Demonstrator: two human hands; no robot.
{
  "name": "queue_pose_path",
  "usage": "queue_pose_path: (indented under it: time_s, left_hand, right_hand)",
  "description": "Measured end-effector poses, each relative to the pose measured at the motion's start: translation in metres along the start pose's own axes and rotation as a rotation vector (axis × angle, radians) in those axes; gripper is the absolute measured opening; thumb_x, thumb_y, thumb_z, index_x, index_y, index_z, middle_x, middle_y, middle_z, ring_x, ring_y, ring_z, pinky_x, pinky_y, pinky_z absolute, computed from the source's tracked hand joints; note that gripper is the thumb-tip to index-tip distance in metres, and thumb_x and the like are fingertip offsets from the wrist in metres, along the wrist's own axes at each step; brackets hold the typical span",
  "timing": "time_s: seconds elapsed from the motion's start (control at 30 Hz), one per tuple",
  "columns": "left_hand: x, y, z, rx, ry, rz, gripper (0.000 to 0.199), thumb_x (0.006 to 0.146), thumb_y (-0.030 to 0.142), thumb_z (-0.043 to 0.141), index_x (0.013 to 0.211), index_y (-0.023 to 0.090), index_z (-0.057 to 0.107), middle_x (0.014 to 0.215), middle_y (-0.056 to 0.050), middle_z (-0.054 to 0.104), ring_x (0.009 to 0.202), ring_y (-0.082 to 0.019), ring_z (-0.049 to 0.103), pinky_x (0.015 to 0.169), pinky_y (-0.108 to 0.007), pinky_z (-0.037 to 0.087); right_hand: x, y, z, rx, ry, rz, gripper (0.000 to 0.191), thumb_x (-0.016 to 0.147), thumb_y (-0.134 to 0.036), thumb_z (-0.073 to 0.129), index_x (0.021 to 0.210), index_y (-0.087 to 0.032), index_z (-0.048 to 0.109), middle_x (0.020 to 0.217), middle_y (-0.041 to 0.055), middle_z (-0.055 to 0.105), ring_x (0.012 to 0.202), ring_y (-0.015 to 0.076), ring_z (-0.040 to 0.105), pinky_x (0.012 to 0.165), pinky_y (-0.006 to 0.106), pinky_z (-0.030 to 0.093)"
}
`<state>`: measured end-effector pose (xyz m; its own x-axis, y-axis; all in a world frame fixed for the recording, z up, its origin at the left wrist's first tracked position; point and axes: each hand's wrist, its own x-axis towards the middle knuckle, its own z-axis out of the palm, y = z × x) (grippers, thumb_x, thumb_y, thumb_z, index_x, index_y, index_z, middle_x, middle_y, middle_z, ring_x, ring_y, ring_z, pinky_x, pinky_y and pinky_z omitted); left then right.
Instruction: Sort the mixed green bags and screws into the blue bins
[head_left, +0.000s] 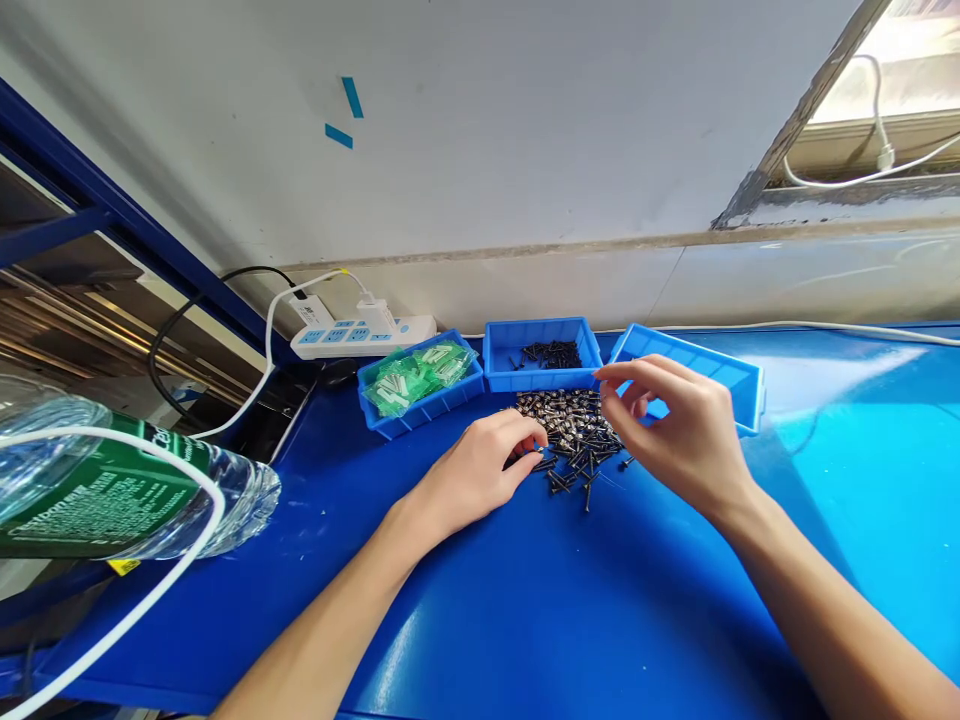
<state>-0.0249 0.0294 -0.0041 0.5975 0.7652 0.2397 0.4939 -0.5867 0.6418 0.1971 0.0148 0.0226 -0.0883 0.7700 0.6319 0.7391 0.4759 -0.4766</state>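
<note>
Curling left hand [484, 465]: my thumb and index finger are nearly together at the left edge of the screw pile [574, 435]; a small shiny bit shows at their tips, and I cannot tell whether I grip it
Right hand [690, 425]: I have it raised at the right of the pile, thumb and index fingertips close together; I cannot tell if anything is between them
Screw pile: between my hands on the blue table [487, 620], just on the near side of the middle tray, silvery heads crowded at the far part, dark shanks spread at the near part
Middle tray [544, 382]: blue, with dark screws [555, 354] inside, mostly toward its right
Left tray [439, 398]: blue, set at a slant just beside the middle one, holding green-and-clear packets [420, 375] with white pieces
Right tray [724, 385]: blue, slanted too, partly hidden from me by my right hand
Power strip [337, 344]: white, beyond the left tray, with plugs in it
Bottle [97, 505]: green-labelled, lying at the far left of my view, a white cable [112, 645] looping across in front
</note>
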Motion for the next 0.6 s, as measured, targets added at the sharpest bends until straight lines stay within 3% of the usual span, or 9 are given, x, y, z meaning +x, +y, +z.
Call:
queue_pose_path:
  time_s: [0.17,0.3,0.4,0.6]
  left_hand:
    - [0.003,0.004,0.0,-0.186,0.187,-0.059,0.009,0.09,0.01,0.069,0.091,0.019,0.069,0.087,-0.001,0.071,0.078,-0.015,0.069,0.077,-0.026,0.057]
    - [0.005,0.011,-0.004,-0.495,0.306,-0.166,0.011,0.085,0.02,0.076,0.085,0.02,0.065,0.083,0.001,0.074,0.078,-0.014,0.073,0.077,-0.024,0.06]
    - [0.005,0.014,-0.008,-0.638,0.31,-0.208,0.02,0.079,0.021,0.082,0.084,0.02,0.063,0.081,0.001,0.076,0.078,-0.015,0.075,0.077,-0.024,0.062]
    - [0.005,0.016,-0.01,-0.732,0.267,-0.274,0.027,0.074,0.022,0.085,0.086,0.019,0.061,0.08,-0.001,0.079,0.078,-0.018,0.078,0.078,-0.028,0.064]
  right_hand:
    - [-0.002,-0.003,0.005,0.154,-0.132,0.018,0.017,0.089,-0.017,0.061,0.093,-0.016,0.078,0.078,0.0056,0.074,0.057,0.0135,0.061,0.056,0.028,0.053]
    - [-0.002,-0.006,0.005,0.422,-0.371,0.191,0.021,0.088,-0.03,0.069,0.102,-0.018,0.078,0.087,0.0065,0.081,0.068,0.0188,0.072,0.062,0.03,0.061]
    - [-0.001,-0.009,0.004,0.606,-0.463,0.313,0.025,0.086,-0.041,0.075,0.098,-0.02,0.08,0.094,0.0077,0.083,0.081,0.0232,0.078,0.075,0.034,0.065]
    - [0.001,-0.01,0.004,0.777,-0.52,0.51,0.033,0.078,-0.051,0.084,0.089,-0.02,0.082,0.085,0.0076,0.083,0.084,0.0259,0.08,0.073,0.033,0.064]
